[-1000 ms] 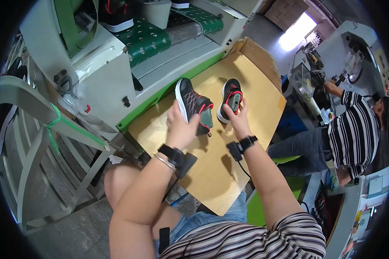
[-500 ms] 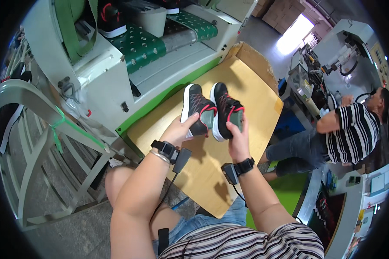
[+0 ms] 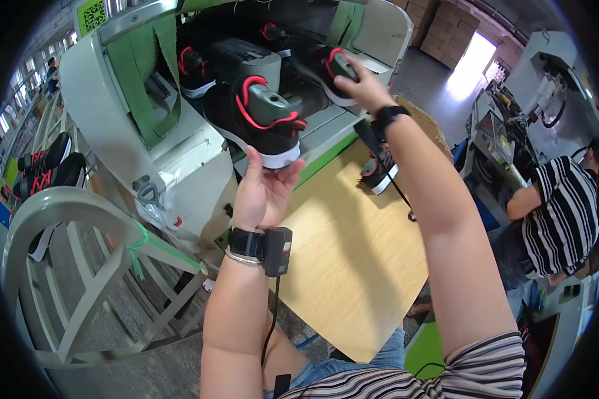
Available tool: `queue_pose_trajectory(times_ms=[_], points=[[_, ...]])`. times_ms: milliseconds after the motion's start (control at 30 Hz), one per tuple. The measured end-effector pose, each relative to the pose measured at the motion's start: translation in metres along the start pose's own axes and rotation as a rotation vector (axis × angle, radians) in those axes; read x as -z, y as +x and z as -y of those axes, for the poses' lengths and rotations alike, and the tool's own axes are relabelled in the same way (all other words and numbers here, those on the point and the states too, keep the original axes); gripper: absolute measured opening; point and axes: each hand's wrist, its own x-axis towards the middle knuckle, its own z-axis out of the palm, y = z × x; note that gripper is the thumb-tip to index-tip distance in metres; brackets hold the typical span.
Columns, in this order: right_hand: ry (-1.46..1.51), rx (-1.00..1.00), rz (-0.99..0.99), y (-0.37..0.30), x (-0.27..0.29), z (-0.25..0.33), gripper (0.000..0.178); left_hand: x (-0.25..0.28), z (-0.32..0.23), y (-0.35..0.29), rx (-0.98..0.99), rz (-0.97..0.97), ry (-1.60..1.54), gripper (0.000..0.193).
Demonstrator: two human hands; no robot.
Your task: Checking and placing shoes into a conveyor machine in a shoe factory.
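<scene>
Black athletic shoes with red collar trim and white soles lie in and around the machine's opening. My left hand [image 3: 267,193] is turned palm up at the heel of the nearer shoe [image 3: 263,130], thumb and fingers against its white sole. Farther right, my right hand [image 3: 365,85] grips the collar of a second shoe [image 3: 326,72], with its toe pointing into the machine. Both toes are dark and hard to make out. On the wooden board [image 3: 339,246], dark footwear [image 3: 378,174] sits partly behind my right wrist.
More shoes [image 3: 194,70] stand deeper in the machine [image 3: 186,159]. At left, a pale metal rack [image 3: 80,206] carries black shoes [image 3: 50,169]. A person in a striped shirt [image 3: 562,216] works at right beside other machinery. Cardboard boxes [image 3: 449,33] are stacked at the back.
The pair I held over the board has left my hands; footwear now sits at the board's right side. Both hands have moved forward to shoes at the machine.
</scene>
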Motion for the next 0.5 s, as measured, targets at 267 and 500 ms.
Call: queue_pose_trajectory(times_ms=[267, 500], points=[[-0.217, 0.184, -0.160, -0.034, -0.047, -0.032, 0.089, 0.017, -0.004, 0.006, -0.124, -0.018, -0.135, 0.047], [-0.040, -0.263, 0.629, -0.220, -0.050, -0.106, 0.065, 0.024, 0.002, -0.011, 0.048, -0.108, 0.024, 0.049]])
